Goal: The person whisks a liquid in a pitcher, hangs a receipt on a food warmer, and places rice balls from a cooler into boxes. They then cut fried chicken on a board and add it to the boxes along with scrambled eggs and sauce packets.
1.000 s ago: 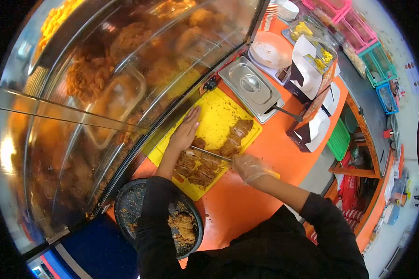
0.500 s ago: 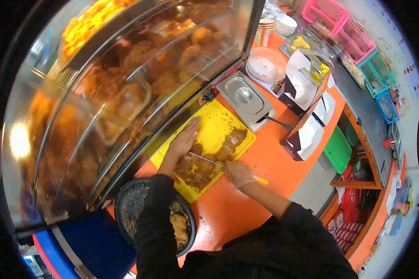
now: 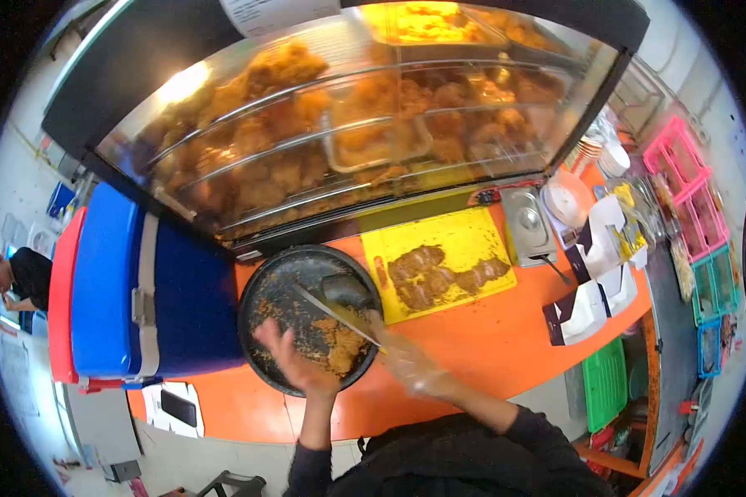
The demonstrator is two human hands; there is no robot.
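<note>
1. From my remote seat, I have the knife (image 3: 336, 315) in the head view, its blade slanting across the near part of the round black pan (image 3: 244, 316), above the crumbs (image 3: 340, 346) there.
2. My right hand (image 3: 410, 362), in a clear glove, is closed around the knife's handle at the pan's right edge.
3. My left hand (image 3: 294, 361) is apart from it, palm open and fingers spread, over the near-left part of the pan. I can't tell whether it touches anything.
4. Just right of the pan, I see the yellow cutting board (image 3: 448, 225), with cut brown meat (image 3: 410, 286) lying across its middle.
5. Beyond the board's right side sits the lidded metal container (image 3: 526, 224), with white-lined boxes (image 3: 584, 316) nearer me on the orange counter (image 3: 472, 369).
6. Behind the pan and board stands the glass display case (image 3: 70, 103), full of fried food (image 3: 265, 170).
7. On my left are the blue cooler (image 3: 108, 273), a dark phone (image 3: 178, 407) on white packaging, and, well apart, another person (image 3: 26, 277).
</note>
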